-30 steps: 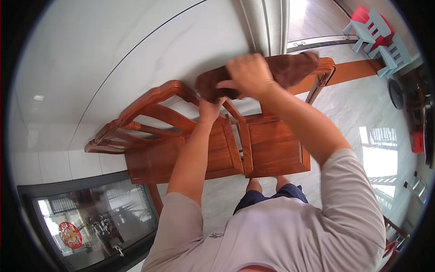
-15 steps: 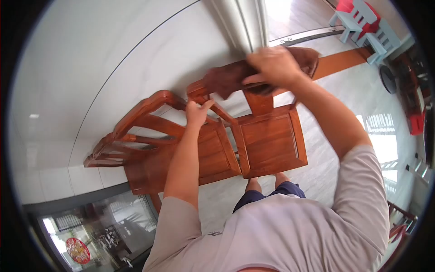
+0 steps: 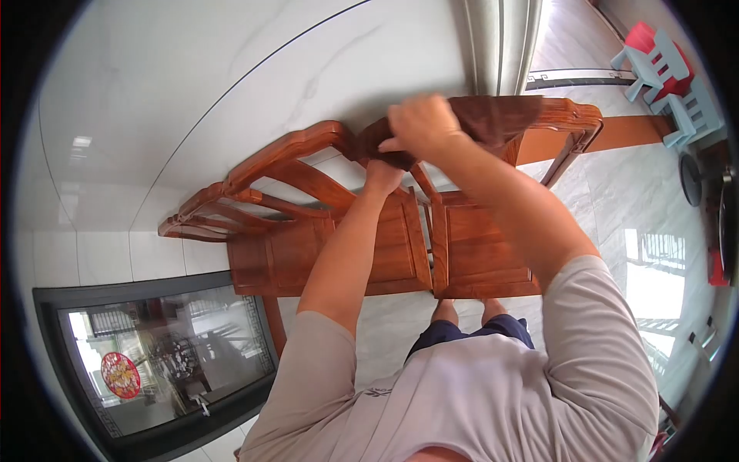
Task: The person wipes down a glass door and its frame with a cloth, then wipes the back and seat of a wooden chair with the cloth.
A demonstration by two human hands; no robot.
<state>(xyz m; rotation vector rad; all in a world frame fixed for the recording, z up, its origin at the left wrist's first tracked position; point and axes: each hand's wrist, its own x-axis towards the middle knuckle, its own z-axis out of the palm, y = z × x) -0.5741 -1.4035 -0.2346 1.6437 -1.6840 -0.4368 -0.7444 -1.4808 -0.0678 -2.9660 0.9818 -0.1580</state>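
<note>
Along the top rail of the right wooden chair (image 3: pixel 568 115) lies a dark brown cloth (image 3: pixel 496 119), covering much of the rail. My right hand (image 3: pixel 426 125), slightly blurred, is closed over the left part of this cloth with the thumb bent downward. Just below it, my left hand (image 3: pixel 383 179) reaches up to the chair back at the cloth's left end; its fingers are hidden there. Close by on the left stands another reddish-brown wooden chair (image 3: pixel 319 137) with a carved, curved back.
A pale marble-look wall (image 3: pixel 254 69) runs behind the chairs. Lower left is a dark-framed glass panel (image 3: pixel 177 362) with a round red decoration. Small light-blue chairs (image 3: pixel 666 65) stand at upper right, above a dark round object (image 3: pixel 690 179) on the grey floor (image 3: pixel 593 208).
The cloth has gone from bunched and lifted to spread along the rail. My right hand has moved left and down. My left hand has shifted right to the cloth's edge. The view has shifted.
</note>
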